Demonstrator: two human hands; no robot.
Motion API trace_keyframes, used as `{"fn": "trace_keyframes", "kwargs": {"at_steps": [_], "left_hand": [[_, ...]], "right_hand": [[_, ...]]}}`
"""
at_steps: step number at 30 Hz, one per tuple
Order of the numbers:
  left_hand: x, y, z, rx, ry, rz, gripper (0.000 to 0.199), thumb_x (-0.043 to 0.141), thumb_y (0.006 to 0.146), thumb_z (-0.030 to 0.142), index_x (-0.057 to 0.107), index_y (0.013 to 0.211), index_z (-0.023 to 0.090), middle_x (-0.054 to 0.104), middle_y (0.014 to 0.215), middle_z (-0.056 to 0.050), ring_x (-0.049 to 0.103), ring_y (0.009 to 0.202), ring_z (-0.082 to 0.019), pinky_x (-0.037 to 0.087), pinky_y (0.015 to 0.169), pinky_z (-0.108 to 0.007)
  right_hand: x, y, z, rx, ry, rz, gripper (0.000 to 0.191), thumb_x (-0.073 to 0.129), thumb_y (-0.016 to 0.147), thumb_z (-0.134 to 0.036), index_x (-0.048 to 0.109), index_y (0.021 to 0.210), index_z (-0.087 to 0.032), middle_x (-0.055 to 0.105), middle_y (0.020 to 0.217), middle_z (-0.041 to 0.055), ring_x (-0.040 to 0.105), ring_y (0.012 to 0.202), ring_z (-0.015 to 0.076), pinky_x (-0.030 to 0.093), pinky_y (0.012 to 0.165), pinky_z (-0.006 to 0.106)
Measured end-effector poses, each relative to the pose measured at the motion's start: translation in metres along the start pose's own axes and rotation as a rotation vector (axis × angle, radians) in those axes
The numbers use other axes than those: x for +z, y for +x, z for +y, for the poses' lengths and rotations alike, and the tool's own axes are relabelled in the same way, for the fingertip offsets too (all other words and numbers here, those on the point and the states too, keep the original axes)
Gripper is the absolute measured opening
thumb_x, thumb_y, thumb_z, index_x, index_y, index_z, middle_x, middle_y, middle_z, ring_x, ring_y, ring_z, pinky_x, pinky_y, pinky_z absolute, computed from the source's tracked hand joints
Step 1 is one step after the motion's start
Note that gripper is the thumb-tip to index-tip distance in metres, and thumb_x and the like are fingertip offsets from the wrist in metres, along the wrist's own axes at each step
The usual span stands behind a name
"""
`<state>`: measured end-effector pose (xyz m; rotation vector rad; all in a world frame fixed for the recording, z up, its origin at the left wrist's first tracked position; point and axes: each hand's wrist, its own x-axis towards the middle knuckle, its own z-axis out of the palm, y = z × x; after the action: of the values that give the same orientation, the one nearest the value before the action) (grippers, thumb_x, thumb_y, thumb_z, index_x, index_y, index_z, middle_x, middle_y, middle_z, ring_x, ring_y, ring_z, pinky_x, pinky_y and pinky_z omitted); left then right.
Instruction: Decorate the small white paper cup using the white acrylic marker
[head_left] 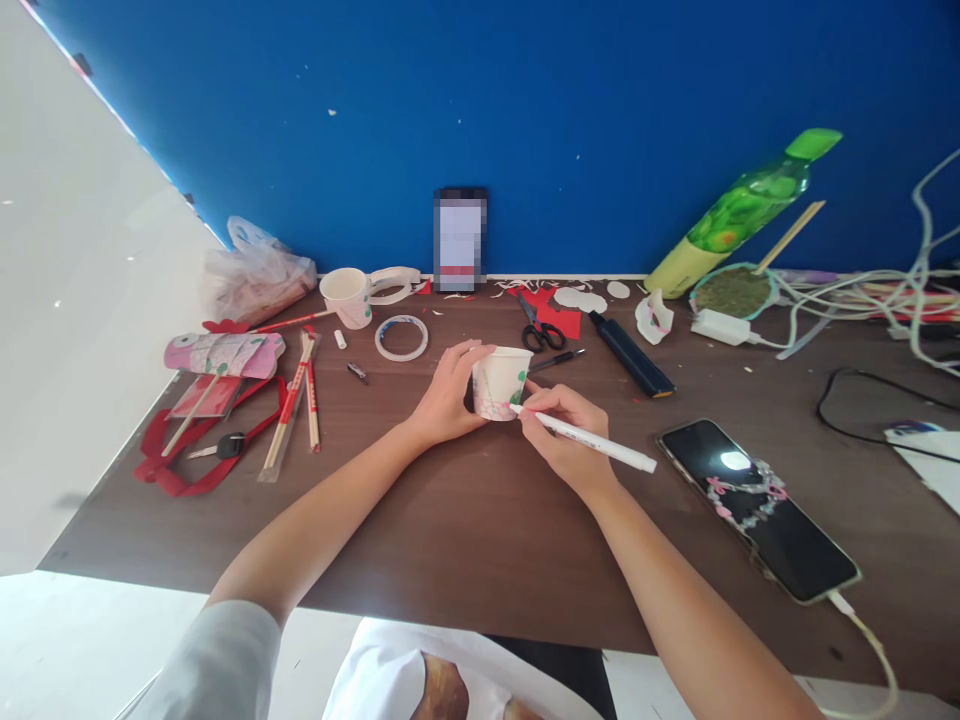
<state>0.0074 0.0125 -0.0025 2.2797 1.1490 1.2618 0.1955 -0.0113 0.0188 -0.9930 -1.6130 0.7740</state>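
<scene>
Paper cup [501, 384] sits in curved left hand [448, 396].

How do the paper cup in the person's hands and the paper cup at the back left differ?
The held cup is gripped by the left hand, with a white pen in the right hand at its side; the back cup has no hand on it. The held cup shows mostly its side, while the back cup shows more of its inside. Both are white with green marks.
</scene>
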Motion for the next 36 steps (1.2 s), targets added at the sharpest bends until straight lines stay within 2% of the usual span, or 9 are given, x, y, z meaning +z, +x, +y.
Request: {"fn": "trace_keyframes", "kwargs": {"at_steps": [6,11,16,24,28,30,33,36], "left_hand": [[0.0,0.0,0.0,-0.005,0.006,-0.004,0.077,0.074,0.073,0.038,0.03,0.135,0.024,0.041,0.137,-0.016,0.039,0.134,-0.033,0.034,0.112,-0.052],[-0.001,0.0,0.0,-0.013,-0.003,-0.005,0.078,0.074,0.072,0.037,0.028,0.135,0.025,0.041,0.136,-0.016,0.04,0.132,-0.033,0.033,0.111,-0.052],[-0.001,0.0,0.0,-0.006,-0.011,0.008,0.077,0.073,0.073,0.037,0.029,0.135,0.024,0.043,0.135,-0.016,0.041,0.131,-0.032,0.035,0.11,-0.05],[0.0,0.0,-0.001,-0.016,0.025,0.015,0.08,0.074,0.073,0.042,0.029,0.136,0.022,0.045,0.136,-0.016,0.043,0.131,-0.032,0.037,0.11,-0.05],[0.0,-0.001,-0.001,-0.054,0.017,0.0,0.085,0.077,0.07,0.042,0.027,0.137,0.023,0.044,0.139,-0.017,0.041,0.134,-0.034,0.033,0.112,-0.053],[0.0,-0.002,-0.001,-0.103,0.022,-0.021,0.09,0.078,0.069,0.042,0.024,0.138,0.022,0.041,0.143,-0.019,0.039,0.137,-0.035,0.03,0.114,-0.056],[0.001,-0.003,-0.002,-0.163,0.012,-0.068,0.095,0.077,0.069,0.041,0.019,0.141,0.021,0.034,0.149,-0.021,0.032,0.142,-0.036,0.025,0.115,-0.059],[0.001,-0.003,-0.003,-0.164,-0.006,-0.101,0.097,0.077,0.068,0.04,0.016,0.142,0.02,0.026,0.152,-0.023,0.023,0.145,-0.038,0.023,0.115,-0.061]], "right_hand": [[0.0,0.0,0.002,0.024,0.032,0.02,0.012,0.067,0.071,-0.016,0.06,0.066,-0.024,0.065,0.065,-0.0006,0.072,0.097,0.0282,0.056,0.091,0.041],[-0.001,0.002,0.002,0.034,0.054,0.027,0.012,0.068,0.071,-0.016,0.06,0.064,-0.023,0.066,0.065,-0.0001,0.073,0.091,0.0271,0.057,0.087,0.041],[-0.001,0.004,0.0,0.051,0.089,0.034,0.013,0.068,0.07,-0.016,0.06,0.062,-0.023,0.064,0.063,-0.001,0.073,0.087,0.0258,0.057,0.091,0.043],[-0.003,0.005,0.001,0.045,0.108,0.023,0.014,0.07,0.068,-0.017,0.06,0.06,-0.023,0.061,0.059,-0.0035,0.069,0.07,0.0193,0.052,0.101,0.048],[-0.003,0.007,0.001,0.036,0.134,0.016,0.016,0.069,0.068,-0.016,0.059,0.058,-0.023,0.06,0.056,-0.0052,0.06,0.055,0.0135,0.049,0.104,0.049],[-0.004,0.008,0.002,0.058,0.171,0.026,0.018,0.069,0.068,-0.015,0.057,0.056,-0.023,0.059,0.054,-0.0061,0.057,0.051,0.0119,0.046,0.107,0.05],[-0.004,0.009,0.005,0.134,0.295,0.05,0.016,0.067,0.069,-0.017,0.058,0.058,-0.024,0.056,0.047,-0.0076,0.06,0.053,0.0131,0.04,0.11,0.052],[-0.004,0.01,0.006,0.207,0.472,0.04,0.014,0.067,0.069,-0.019,0.058,0.06,-0.024,0.053,0.043,-0.0086,0.06,0.053,0.0137,0.043,0.106,0.054]]}}
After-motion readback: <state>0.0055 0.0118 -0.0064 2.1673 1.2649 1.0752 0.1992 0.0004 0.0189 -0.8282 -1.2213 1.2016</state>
